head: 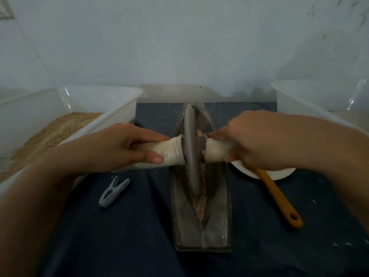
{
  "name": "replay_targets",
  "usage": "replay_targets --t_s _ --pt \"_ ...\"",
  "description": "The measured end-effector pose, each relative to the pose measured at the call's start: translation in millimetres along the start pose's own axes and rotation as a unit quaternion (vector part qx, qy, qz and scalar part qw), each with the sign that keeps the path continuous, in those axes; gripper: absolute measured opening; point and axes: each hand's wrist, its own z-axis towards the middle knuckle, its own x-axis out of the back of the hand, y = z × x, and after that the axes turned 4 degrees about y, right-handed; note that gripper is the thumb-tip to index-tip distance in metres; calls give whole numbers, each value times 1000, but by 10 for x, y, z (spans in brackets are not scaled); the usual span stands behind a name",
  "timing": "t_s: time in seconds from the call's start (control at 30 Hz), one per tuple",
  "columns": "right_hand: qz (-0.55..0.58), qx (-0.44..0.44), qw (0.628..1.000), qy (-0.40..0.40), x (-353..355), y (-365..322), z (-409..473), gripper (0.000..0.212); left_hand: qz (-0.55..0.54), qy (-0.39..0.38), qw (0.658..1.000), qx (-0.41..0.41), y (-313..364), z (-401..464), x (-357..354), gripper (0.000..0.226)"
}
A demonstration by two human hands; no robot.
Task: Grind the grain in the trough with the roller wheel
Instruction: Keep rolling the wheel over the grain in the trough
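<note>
A long grey boat-shaped trough [219,206] lies lengthwise on the dark cloth in front of me. A thin grey roller wheel [191,150] stands upright in its groove, about mid-length. Pale crushed grain [199,208] lies along the groove, mostly on the near side of the wheel. A cream-coloured axle handle [171,151] runs through the wheel to both sides. My left hand [127,145] grips the left end of the handle. My right hand [253,140] grips the right end [216,150].
A clear tub [111,108] with brown grain stands at the left. Another clear tub [299,96] stands at the right. A white dish [279,173] with an orange-handled tool [279,198] lies right of the trough. A pale blue clothes peg [113,191] lies left of it.
</note>
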Motion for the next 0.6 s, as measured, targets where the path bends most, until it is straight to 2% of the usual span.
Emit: replay_targets --t_s 0.07,0.13,0.27,0.37,0.47,0.53,0.6 --pt "-7 -35 999 29 -187 71 146 49 103 101 989 15 -18 93 -109 37" --pt "4 -61 997 40 -320 138 241 59 167 186 968 13 -38 180 -230 43" --pt "13 -63 996 56 -371 205 263 59 214 232 948 -33 -78 238 -328 49" --pt "-19 -37 999 20 -252 102 185 46 174 184 966 -46 -46 168 -213 48" --pt "-52 1 999 -10 -70 -23 21 34 71 68 994 -55 62 20 -45 46" --pt "-36 14 998 -40 66 -64 -85 30 8 11 999 -51 101 -40 30 48" --pt "-14 16 998 -52 132 -75 -115 30 -3 -10 999 -44 101 -58 59 48"
